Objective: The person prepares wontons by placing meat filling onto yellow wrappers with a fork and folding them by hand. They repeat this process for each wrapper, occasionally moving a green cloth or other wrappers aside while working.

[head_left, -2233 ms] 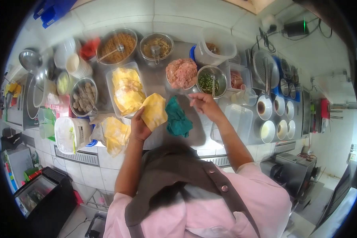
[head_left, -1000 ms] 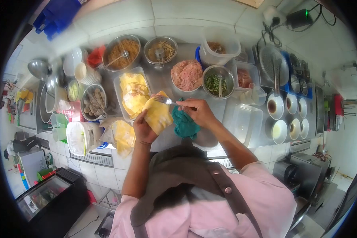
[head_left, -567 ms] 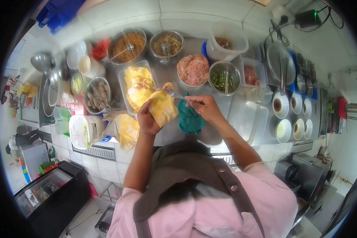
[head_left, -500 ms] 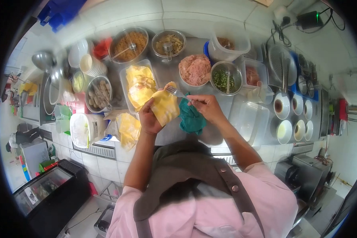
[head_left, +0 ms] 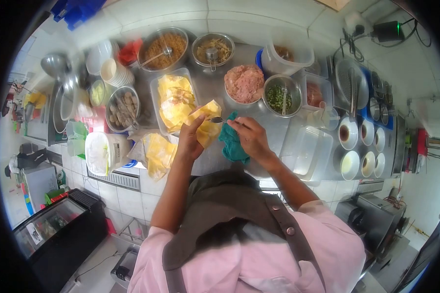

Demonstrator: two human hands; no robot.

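My fork (head_left: pixel 216 119) is glossy metal, my yellow sheet (head_left: pixel 208 134) matt. Below them I see a smooth metal counter (head_left: pixel 205 164). At my one o'clock the mince (head_left: pixel 244 84) looks rough; at two, a shiny metal bowl (head_left: pixel 297 100); at four, a clear plastic tub (head_left: pixel 314 152). My apron (head_left: pixel 220 202) is matt cloth.

A strip of bare steel counter (head_left: pixel 276 131) lay open between the right hand (head_left: pixel 254 140) and the clear container (head_left: pixel 306 152). Beyond it, the meat bowl (head_left: pixel 243 102) and herb bowl (head_left: pixel 282 115) crowded together; the sheet tray (head_left: pixel 156 104) hemmed in the left hand (head_left: pixel 191 138).
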